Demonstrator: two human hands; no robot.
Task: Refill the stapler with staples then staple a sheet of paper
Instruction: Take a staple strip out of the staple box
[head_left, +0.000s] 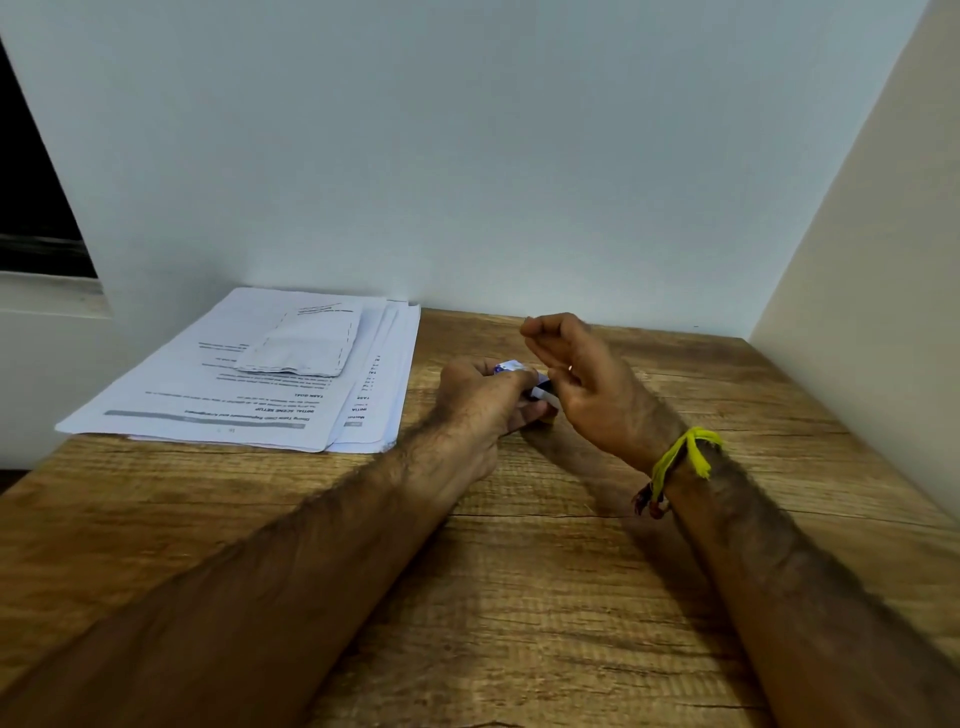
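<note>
papers: stack lay at far left of the desk, against the wall, text facing away; likely parked there so the sheet to staple stayed in reach but out of the work zone.
slip: smaller folded piece sat on top of the stack, untouched.
left hand: fingers curled round a small box, white with blue print, held just above the desk mid-table; probably the staple box, braced low so the other hand could work its end. Contents not visible.
dark bit: something dark and white stuck out of the left fist toward the right hand; too hidden to name.
right hand: just beside the box, fingers loosely curled, nothing in them that I could see; looked poised to pull staples out.
stapler: not visible, possibly hidden by the hands.
stage: refill step, stapling not yet done.
</note>
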